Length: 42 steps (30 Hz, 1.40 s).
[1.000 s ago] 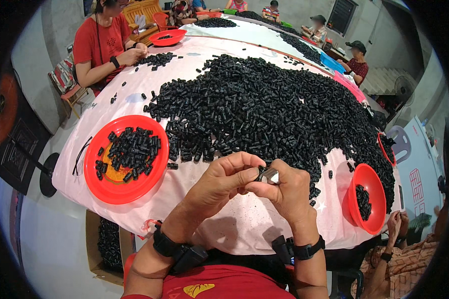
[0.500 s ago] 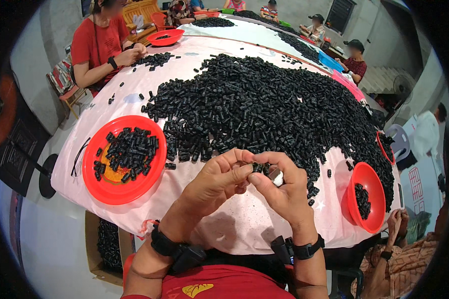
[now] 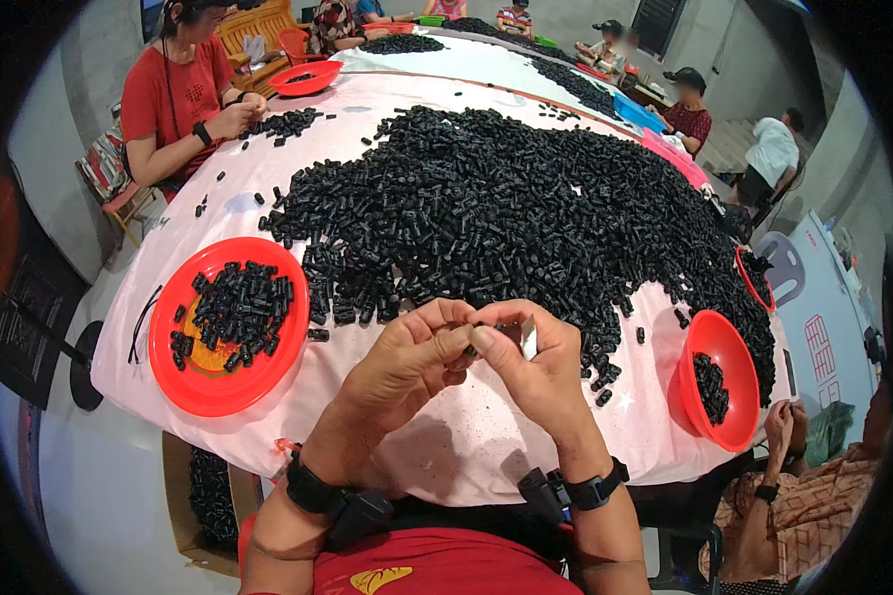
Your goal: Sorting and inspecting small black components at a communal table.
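Observation:
Over the near part of the pink-covered table, my left hand [image 3: 402, 362] and my right hand [image 3: 541, 372] meet with fingertips together. The left thumb and fingers pinch a small black piece, mostly hidden by the fingertips. My right thumb presses against it from the other side. Between my right thumb and fingers stands a small flat silver-white piece [image 3: 530, 338], perhaps a blade; its lower part is covered. Just beyond my hands spreads a large heap of short black cylindrical pieces [image 3: 486, 208]. Fine dark crumbs lie on the cloth beneath my wrists.
To my left stands a red plate [image 3: 174, 367] holding many black pieces. On the right is a red bowl [image 3: 742, 397] with a few more. A cardboard box [image 3: 177, 496] of black pieces sits below the table's left edge. Co-workers sit around the table; one is close at right.
My hands stay joined, with small finger shifts. The flat silver-white piece shows at a steeper angle. The whole view has shifted slightly. A person in white at the back right has moved.

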### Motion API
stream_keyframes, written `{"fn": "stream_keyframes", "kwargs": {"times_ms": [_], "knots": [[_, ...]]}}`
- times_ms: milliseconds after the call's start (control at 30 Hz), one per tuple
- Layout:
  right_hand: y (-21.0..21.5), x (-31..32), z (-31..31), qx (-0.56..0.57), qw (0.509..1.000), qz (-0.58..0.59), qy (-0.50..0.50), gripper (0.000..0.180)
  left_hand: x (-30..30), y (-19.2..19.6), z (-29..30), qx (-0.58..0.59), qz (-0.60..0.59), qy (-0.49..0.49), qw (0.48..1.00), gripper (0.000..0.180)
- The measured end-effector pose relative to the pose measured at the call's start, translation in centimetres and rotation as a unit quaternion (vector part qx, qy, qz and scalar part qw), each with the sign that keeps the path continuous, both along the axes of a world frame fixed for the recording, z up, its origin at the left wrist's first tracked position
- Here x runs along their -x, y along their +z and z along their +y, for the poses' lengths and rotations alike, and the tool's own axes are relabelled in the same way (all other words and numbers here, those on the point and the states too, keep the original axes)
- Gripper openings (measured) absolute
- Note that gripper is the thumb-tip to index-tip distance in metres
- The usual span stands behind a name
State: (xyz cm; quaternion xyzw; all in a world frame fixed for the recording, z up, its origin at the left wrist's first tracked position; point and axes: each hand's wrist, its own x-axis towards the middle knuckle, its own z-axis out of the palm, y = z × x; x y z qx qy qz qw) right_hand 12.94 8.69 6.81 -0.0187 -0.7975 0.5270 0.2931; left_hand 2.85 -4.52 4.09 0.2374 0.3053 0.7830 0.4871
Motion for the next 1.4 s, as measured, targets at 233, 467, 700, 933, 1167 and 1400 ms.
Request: {"fn": "stream_keyframes", "kwargs": {"times_ms": [233,467,700,933,1167,1400], "knots": [[0.4,-0.7,1.0,0.179,0.979,-0.099,0.015,0.017,-0.4,0.0,0.1,-0.011,-0.006,-0.016,1.000,0.027],[0.6,-0.6,0.5,0.080,0.996,-0.031,0.036,0.014,-0.4,0.1,0.1,-0.028,-0.009,-0.034,0.999,0.029],[-0.3,0.2,1.6,0.001,0.994,-0.077,-0.078,0.020,1.6,0.2,-0.8,-0.019,-0.078,0.063,0.995,0.020],[-3.1,-0.4,5.0,-0.312,0.882,-0.295,-0.193,0.040,10.9,-1.4,-8.7,-0.237,-0.328,0.347,0.846,0.019],[-4.2,-0.3,5.1,-0.360,0.869,-0.277,-0.196,0.033,11.5,-2.4,-9.3,-0.206,-0.437,0.382,0.788,0.031],[-3.4,-0.1,4.8,-0.332,0.879,-0.283,-0.191,0.027,6.6,-1.7,-3.2,-0.097,-0.226,0.180,0.952,0.016]]}}
